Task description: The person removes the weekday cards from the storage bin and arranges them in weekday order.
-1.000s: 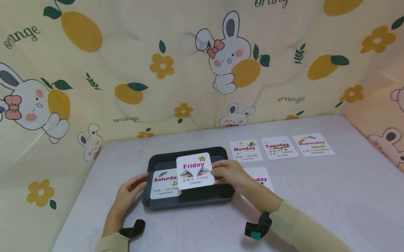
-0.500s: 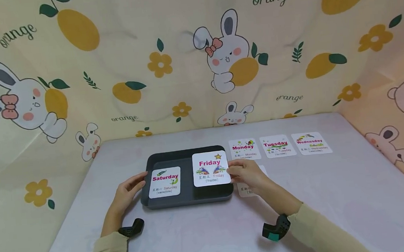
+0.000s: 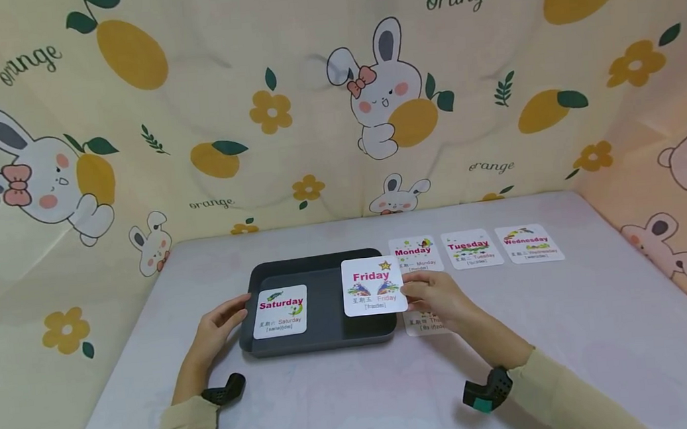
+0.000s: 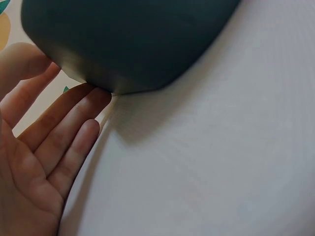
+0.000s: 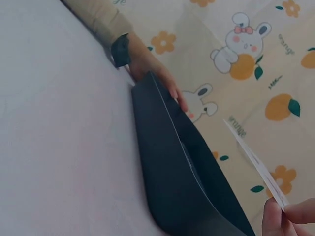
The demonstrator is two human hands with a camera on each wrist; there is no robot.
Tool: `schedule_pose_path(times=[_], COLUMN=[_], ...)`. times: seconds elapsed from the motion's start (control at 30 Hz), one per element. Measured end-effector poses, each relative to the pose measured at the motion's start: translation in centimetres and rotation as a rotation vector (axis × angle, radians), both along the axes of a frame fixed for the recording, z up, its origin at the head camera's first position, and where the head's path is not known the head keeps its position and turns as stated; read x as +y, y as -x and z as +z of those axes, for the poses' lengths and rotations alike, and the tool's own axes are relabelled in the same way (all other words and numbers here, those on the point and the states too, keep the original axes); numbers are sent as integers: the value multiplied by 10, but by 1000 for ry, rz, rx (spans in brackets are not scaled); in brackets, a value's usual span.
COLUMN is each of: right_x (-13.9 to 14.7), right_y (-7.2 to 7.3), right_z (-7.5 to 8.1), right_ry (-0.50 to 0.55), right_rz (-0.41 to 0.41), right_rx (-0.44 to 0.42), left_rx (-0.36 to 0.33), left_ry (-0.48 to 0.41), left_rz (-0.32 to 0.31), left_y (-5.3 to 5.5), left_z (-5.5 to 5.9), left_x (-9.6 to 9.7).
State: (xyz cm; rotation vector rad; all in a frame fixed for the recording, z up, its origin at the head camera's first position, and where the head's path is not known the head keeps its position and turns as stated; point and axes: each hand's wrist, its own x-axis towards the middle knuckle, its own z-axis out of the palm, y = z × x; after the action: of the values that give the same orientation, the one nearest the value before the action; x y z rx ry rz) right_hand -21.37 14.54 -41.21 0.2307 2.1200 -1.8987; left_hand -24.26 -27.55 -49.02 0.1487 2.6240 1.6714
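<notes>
My right hand (image 3: 438,300) pinches the right edge of the white Friday card (image 3: 373,286), held up over the right part of the dark grey tray (image 3: 323,340). The right wrist view shows the card (image 5: 258,164) nearly edge-on between thumb and fingers, apart from the tray. A Saturday card (image 3: 280,312) lies in the tray's left part. At the tray's left end, my left hand (image 3: 214,329) touches the side with its fingers extended. In the left wrist view these fingers (image 4: 64,128) meet the tray's outer wall (image 4: 123,54).
Behind and right of the tray lie the Monday card (image 3: 417,252), Tuesday card (image 3: 472,249) and Wednesday card (image 3: 529,243) in a row. A Thursday card (image 3: 425,326) is partly hidden by my right hand. A patterned cloth (image 3: 311,109) hangs behind the table (image 3: 358,402).
My right hand has carried the Friday card to the right, from above the tray's middle to its right end, uncovering the Saturday card fully. The left hand stays at the tray.
</notes>
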Motion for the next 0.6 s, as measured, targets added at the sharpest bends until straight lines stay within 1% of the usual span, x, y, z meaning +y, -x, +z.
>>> schedule_pose_path(times=[0.23, 0.4, 0.6], right_x=[10, 18, 29], right_y=[-2, -4, -7], right_z=[1, 1, 2], right_ry=[-18, -37, -30], right_rz=[7, 11, 15], right_rx=[4, 3, -7], left_rx=[-16, -3, 1], left_ry=[22, 0, -10], left_rz=[4, -11, -19], left_y=[0, 0, 0], left_z=[1, 1, 0], left_x=[0, -1, -2])
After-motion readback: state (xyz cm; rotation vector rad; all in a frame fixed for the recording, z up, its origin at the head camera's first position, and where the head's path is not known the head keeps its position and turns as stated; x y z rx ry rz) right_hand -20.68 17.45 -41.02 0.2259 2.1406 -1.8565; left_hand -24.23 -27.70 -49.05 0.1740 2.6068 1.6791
